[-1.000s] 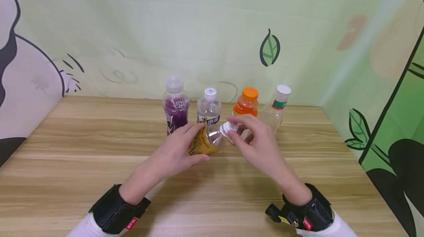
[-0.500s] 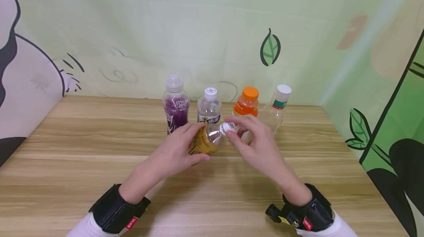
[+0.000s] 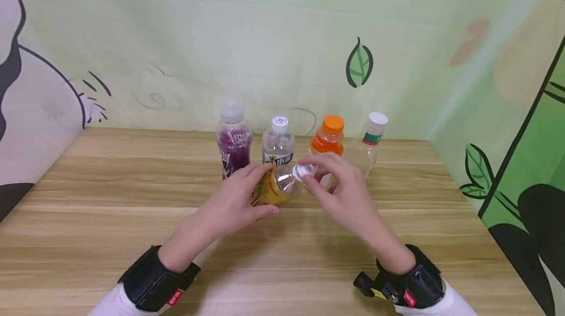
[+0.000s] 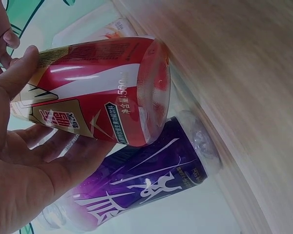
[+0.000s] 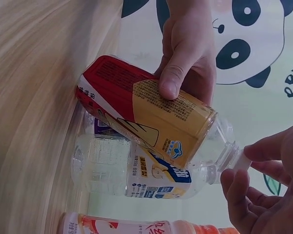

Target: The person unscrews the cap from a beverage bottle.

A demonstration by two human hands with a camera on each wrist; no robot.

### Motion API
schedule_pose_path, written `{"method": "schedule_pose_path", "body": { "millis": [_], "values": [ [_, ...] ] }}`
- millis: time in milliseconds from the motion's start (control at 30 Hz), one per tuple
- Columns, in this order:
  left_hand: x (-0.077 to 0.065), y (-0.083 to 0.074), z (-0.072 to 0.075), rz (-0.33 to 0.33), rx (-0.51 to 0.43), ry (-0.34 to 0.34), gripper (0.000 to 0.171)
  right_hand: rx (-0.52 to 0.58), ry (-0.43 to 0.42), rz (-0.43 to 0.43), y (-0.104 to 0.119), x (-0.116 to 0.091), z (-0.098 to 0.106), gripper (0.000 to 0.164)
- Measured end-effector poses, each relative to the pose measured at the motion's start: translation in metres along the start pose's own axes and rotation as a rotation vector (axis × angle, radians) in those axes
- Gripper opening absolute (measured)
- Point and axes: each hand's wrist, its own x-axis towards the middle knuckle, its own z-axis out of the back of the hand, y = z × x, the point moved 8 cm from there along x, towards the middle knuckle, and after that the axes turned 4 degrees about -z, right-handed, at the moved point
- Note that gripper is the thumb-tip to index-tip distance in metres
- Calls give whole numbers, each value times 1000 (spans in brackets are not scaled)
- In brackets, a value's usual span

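Observation:
My left hand (image 3: 236, 200) grips a clear plastic bottle (image 3: 270, 193) round its red and gold label. The bottle is tilted, its neck leaning up to the right. In the right wrist view, my right thumb and fingers pinch the white cap (image 5: 242, 161) at its mouth. My right hand (image 3: 342, 191) hides part of that cap in the head view. The bottle's base (image 4: 158, 92) shows close to the tabletop in the left wrist view. Behind the held bottle stands a purple-labelled bottle (image 3: 234, 146), which it overlaps in the left wrist view.
Along the back of the wooden table (image 3: 132, 247) stand other bottles: a clear one with a white cap (image 3: 279, 144), an orange-capped one (image 3: 328, 137), and a clear one with a green and red neck label (image 3: 372, 138). A printed cloth backdrop (image 3: 185, 51) rises behind them.
My right fingertips have shifted slightly left over the white cap since a second ago. The left hand and the bottle keep the same place and tilt.

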Motion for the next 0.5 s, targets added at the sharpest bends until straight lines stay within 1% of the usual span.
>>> {"method": "schedule_pose_path", "body": {
  "millis": [267,400,500],
  "values": [
    [1,2,0,18,-15,16,81,19,-16,19,-1,0,3,26],
    [0,6,3,38,-48,23,82,10,-36,32,0,0,5,28],
    [-1,9,5,60,-67,41,82,3,-47,33,1,0,6,29]
  ]
}}
